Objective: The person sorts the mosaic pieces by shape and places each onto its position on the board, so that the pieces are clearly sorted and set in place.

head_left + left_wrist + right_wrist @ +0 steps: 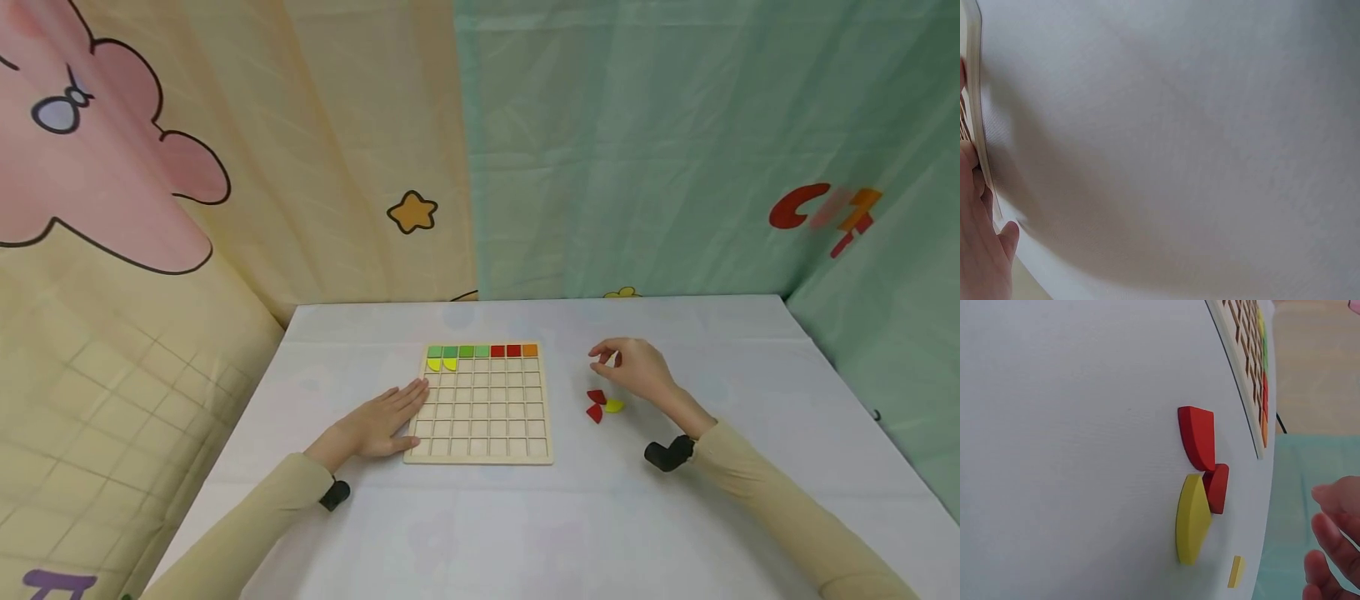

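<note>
A wooden grid board (483, 461) lies on the table. Colored squares in green, red and orange fill its top row, and two yellow quarter-circle pieces (442, 365) sit at the left of the second row. My left hand (382, 422) rests on the board's left edge with fingers extended. Two red wedge pieces (1199, 439) and a yellow quarter-circle piece (1191, 520) lie close together right of the board. Above and behind them hovers my right hand (639, 367), thumb and fingers apart, no piece visible between them. A small yellow piece (1235, 571) lies near that hand.
The table (480, 533) wears a white cloth. Printed curtains (525, 150) hang behind its back edge and at both sides. A black wrist camera (669, 454) sits on the right wrist, another (334, 495) on the left.
</note>
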`<state>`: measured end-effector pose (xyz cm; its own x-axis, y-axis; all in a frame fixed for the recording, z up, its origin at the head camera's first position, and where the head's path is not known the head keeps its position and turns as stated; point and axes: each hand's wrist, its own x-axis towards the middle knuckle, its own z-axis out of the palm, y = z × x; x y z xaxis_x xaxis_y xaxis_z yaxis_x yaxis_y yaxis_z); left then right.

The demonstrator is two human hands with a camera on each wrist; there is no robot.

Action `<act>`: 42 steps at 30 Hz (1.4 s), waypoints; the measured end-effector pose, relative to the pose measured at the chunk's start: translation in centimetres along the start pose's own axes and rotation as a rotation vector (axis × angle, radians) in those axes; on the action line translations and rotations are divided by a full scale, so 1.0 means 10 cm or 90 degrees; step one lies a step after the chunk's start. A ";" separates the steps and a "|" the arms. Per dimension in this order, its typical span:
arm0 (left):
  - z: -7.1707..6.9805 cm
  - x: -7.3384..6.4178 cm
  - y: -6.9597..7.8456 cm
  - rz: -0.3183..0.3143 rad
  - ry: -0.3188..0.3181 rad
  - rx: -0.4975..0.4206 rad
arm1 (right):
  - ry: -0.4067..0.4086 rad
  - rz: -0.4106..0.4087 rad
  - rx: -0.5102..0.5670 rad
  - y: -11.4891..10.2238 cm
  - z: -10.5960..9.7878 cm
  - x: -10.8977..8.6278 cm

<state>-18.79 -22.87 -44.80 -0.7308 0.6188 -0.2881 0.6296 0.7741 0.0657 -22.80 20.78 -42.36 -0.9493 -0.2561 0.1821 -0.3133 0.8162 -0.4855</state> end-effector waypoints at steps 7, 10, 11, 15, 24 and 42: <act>0.01 -0.01 0.00 -0.003 -0.003 0.001 | -0.011 -0.023 -0.010 0.12 0.01 -0.11; 0.01 -0.01 0.00 -0.002 -0.001 0.001 | -0.017 -0.021 -0.009 0.17 0.02 -0.16; 0.01 -0.01 -0.01 -0.002 -0.001 0.002 | -0.021 -0.019 -0.010 0.19 0.02 -0.17; 0.02 -0.01 -0.01 0.000 0.001 0.004 | -0.034 -0.025 -0.005 0.24 0.02 -0.22; 0.01 0.00 0.00 0.000 0.002 -0.003 | -0.088 -0.041 -0.003 0.33 -0.01 -0.28; 0.03 0.02 -0.02 0.001 0.007 -0.001 | -0.143 -0.033 -0.007 0.40 0.02 -0.39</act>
<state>-18.98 -22.98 -45.18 -0.7324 0.6216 -0.2779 0.6304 0.7733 0.0681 -20.41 24.96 -45.20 -0.9139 -0.4057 0.0110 -0.3626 0.8040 -0.4712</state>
